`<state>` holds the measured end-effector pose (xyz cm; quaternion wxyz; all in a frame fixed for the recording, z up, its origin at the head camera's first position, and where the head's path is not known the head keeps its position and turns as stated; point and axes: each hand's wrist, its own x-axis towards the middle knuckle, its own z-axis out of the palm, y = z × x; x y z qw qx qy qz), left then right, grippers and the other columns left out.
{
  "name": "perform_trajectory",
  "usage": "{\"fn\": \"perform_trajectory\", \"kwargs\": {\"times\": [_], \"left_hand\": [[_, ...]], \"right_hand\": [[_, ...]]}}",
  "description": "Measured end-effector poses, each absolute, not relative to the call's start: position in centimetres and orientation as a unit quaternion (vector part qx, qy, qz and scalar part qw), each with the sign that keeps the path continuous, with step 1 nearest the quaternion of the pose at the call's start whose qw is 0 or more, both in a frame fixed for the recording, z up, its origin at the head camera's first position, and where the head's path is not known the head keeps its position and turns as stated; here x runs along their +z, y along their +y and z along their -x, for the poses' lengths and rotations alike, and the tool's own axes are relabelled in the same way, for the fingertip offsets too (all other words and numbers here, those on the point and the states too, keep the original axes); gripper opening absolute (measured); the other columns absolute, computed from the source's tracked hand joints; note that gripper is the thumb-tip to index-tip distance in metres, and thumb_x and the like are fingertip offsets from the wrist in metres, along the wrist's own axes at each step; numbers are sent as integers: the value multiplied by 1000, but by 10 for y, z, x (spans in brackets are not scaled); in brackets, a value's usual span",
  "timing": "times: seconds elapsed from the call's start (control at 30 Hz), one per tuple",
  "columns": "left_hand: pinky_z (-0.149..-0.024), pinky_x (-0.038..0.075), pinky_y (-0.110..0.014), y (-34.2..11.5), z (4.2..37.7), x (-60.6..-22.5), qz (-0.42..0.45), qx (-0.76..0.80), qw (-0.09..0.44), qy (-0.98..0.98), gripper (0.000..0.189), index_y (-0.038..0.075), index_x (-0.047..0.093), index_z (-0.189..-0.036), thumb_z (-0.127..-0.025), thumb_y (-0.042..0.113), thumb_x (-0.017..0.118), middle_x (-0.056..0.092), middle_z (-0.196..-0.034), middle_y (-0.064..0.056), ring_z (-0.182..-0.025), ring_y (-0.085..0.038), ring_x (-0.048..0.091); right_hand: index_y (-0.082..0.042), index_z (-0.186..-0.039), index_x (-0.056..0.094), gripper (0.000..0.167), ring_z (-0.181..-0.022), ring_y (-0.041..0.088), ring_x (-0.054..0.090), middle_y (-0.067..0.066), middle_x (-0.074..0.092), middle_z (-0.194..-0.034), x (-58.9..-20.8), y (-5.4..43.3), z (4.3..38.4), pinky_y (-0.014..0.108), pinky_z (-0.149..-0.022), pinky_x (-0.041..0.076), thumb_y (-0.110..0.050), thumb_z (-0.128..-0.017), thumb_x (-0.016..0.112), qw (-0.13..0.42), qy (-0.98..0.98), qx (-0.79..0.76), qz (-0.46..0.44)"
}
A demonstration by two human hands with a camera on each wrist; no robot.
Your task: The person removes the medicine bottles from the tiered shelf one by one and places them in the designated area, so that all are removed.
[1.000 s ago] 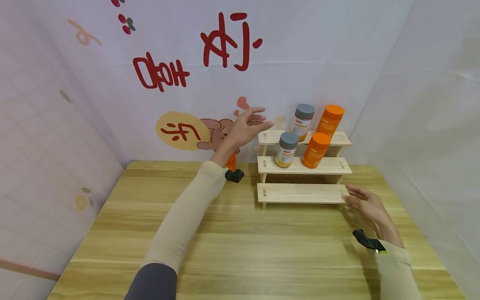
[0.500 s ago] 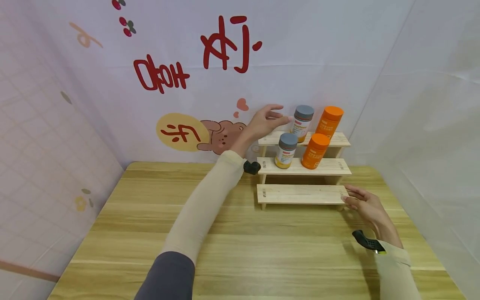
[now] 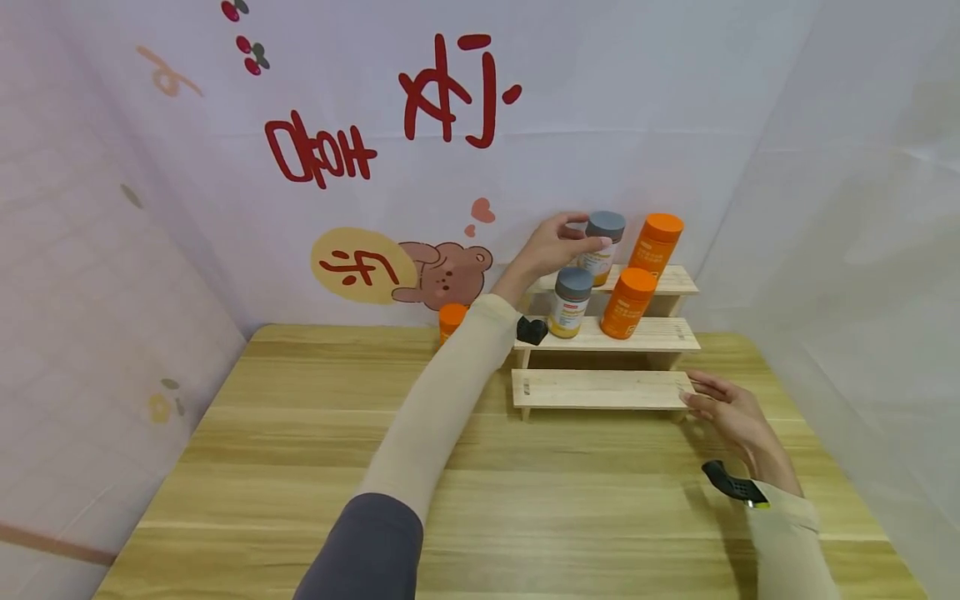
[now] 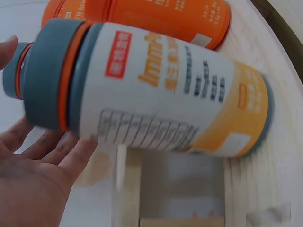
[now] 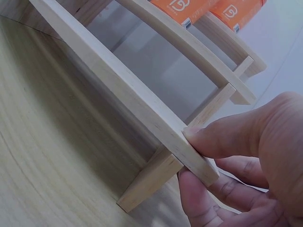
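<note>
A three-tier wooden display stand (image 3: 592, 390) stands at the back right of the table. My left hand (image 3: 551, 248) reaches round a grey-capped bottle (image 3: 606, 223) on the top tier, thumb across its front and fingers spread behind. In the left wrist view the fingers (image 4: 57, 149) are fairly straight, below that bottle's cap (image 4: 13, 71); a second grey-capped bottle (image 4: 156, 90), on the middle tier, fills the foreground. My right hand (image 3: 738, 417) pinches the right end of the lowest board (image 5: 142, 104), thumb on top and fingers underneath.
Orange bottles stand on the top tier (image 3: 656, 242) and the middle tier (image 3: 630, 307), right of the grey-capped ones. Another orange bottle (image 3: 452, 318) stands at the table's back, partly hidden by my left forearm. A printed cloth (image 3: 360, 50) hangs right behind the stand.
My left hand has moved right, from beside the stand to round the top-tier grey-capped bottle. The orange bottle behind the forearm shows more. My right hand keeps its place on the board.
</note>
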<state>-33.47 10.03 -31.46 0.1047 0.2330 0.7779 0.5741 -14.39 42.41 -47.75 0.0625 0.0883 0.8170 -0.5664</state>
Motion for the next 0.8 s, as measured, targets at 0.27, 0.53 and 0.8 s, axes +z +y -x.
{"fn": "perform_trajectory", "kwargs": {"times": [0.27,0.53,0.8], "left_hand": [[-97,56,-38,112,335,-317,-241,565,118,780,69,19,43,-156,-95,38,70,57,-139,-10,-118,-22,59],[-98,57,-43,113,333,-317,-236,555,95,792,64,22,46,-153,-95,38,70,59,-137,-8,-116,-22,61],[-95,57,-39,110,331,-319,-229,562,76,791,65,21,48,-152,-94,40,72,62,-132,-7,-112,-20,62]], "right_hand": [[-1,-159,32,80,-98,-5,65,-17,53,-121,-478,422,144,26,-88,60,-32,-97,72,56,808,-578,-94],[-2,-159,33,79,-99,-5,64,-7,51,-129,-477,420,145,26,-87,60,-33,-97,72,54,813,-572,-95],[-1,-159,32,80,-98,-7,64,-8,51,-129,-476,420,143,26,-88,60,-33,-98,71,54,816,-568,-96]]}}
